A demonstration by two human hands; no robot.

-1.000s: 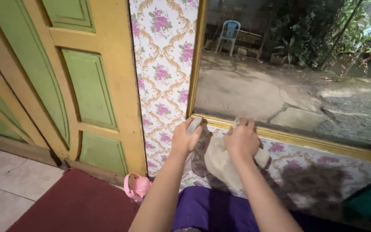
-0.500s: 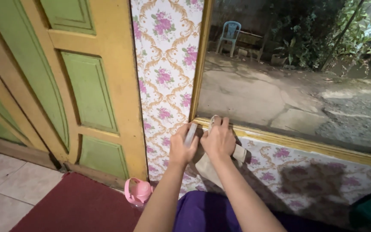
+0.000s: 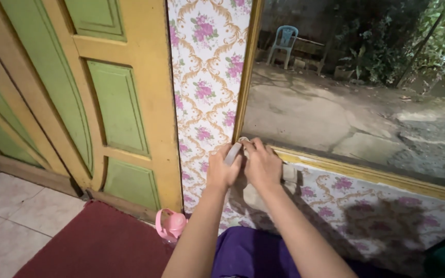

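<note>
- A green-panelled door [image 3: 114, 108] in a yellow frame fills the left side, above pale floor tiles [image 3: 11, 211] and a red mat [image 3: 99, 247].
- A pink bottle [image 3: 172, 225] stands on the floor at the foot of the floral wall [image 3: 207, 77], just right of the door.
- The left hand [image 3: 223, 167] is up against the wall near the lower left corner of the window frame [image 3: 366, 172]; its fingers are curled around a small pale, flat tool [image 3: 233, 153] that points up toward that corner.
- The right hand [image 3: 263, 164] lies just beside the left, touching it or nearly so. Its fingers press a beige cloth [image 3: 253, 195] against the bottom rail of the frame, at the corner; the rest of the cloth hangs down the wall below the hand.
- Purple fabric [image 3: 253, 255] covers the person's lap beneath both forearms.
- Through the glass [image 3: 346, 103], a paved yard, a pale blue chair [image 3: 286, 41] and green plants [image 3: 387, 46] show.
</note>
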